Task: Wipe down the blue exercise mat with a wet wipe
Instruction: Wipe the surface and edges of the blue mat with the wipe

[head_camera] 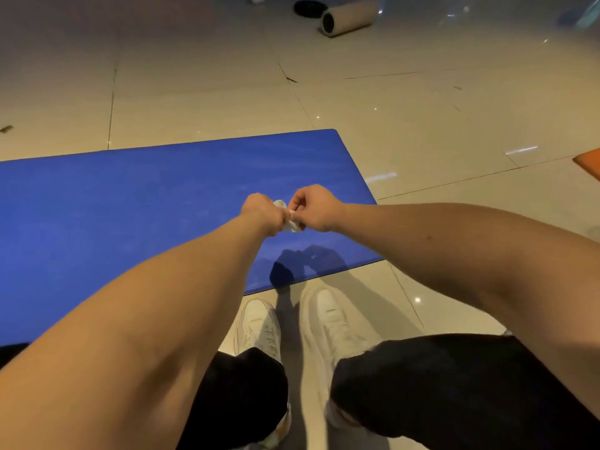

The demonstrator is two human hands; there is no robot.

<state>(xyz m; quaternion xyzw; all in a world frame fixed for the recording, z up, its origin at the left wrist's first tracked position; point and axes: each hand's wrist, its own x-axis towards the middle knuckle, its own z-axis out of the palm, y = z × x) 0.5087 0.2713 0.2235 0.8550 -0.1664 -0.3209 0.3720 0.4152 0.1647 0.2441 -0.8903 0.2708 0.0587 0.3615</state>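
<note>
The blue exercise mat (136,203) lies flat on the tiled floor, stretching from the left edge to the middle of the view. Above its right end, both of my hands are held together in the air. My left hand (263,213) and my right hand (313,207) both pinch a small crumpled white wet wipe (290,220) between them. Most of the wipe is hidden by my fingers. The hands cast a shadow on the mat's near right corner.
My white shoes (263,326) stand on the beige tiles (422,131) just off the mat's near edge. A rolled tan mat (349,19) and a dark ring lie far back. An orange corner (589,165) pokes in at the right edge.
</note>
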